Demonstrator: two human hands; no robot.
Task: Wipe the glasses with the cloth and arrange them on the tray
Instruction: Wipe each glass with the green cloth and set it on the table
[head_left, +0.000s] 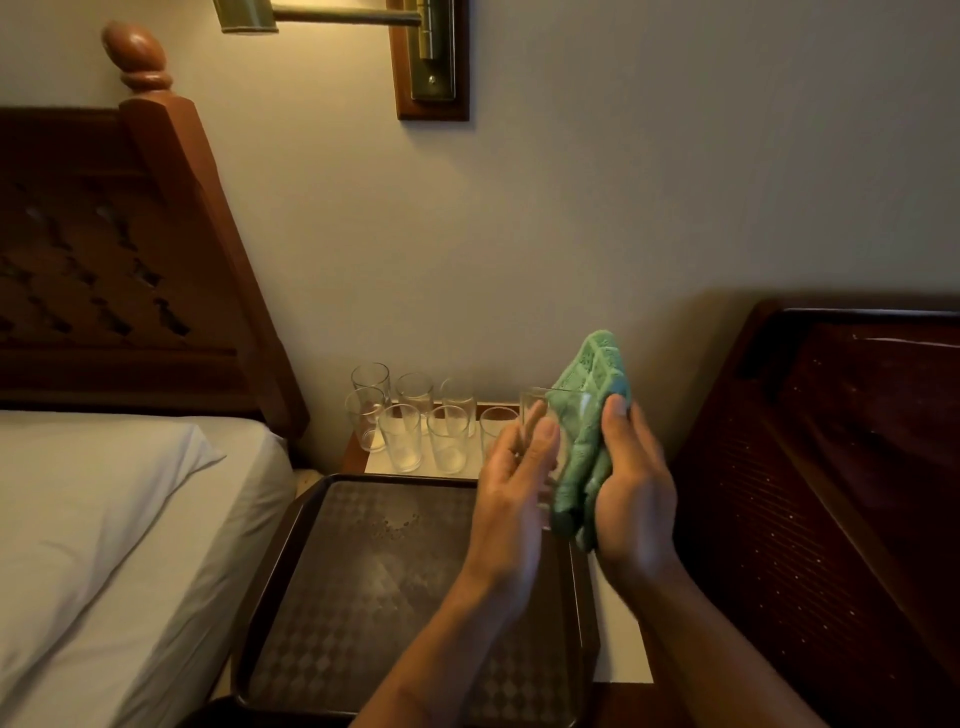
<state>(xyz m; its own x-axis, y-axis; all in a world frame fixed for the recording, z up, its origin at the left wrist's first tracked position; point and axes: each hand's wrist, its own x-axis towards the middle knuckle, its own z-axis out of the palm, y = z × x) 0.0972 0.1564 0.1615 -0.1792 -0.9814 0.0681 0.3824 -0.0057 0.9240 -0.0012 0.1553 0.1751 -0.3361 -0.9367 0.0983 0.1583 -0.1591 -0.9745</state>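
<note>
Holding one clear glass (532, 408) upright in the left hand (511, 483), fingers and thumb wrapped round it. Gripping a green cloth (597, 379) in the right hand (636, 483) — bunched up and pressed against the right side of that glass, one corner poking above the rim and the rest hanging down past the palm. Hard to tell whether any of the cloth goes inside the glass. Holding the whole lot in the air over the far right corner of the tray (363, 597), not touching it.

Looking down at a dark tray with a diamond pattern, sitting on the pale counter (621, 634), long side running away toward the wall. Can count seven more glasses (400, 436) standing upright on the counter just behind the tray — bunched in two loose rows against the wall, a few overlapping in view.

Got a bed (104, 519) with white sheets on the left, right beside the tray, plus a carved wooden headboard (104, 260) behind it. Dark wooden furniture (831, 467) on the right, brass wall lamp (434, 52) up top.
</note>
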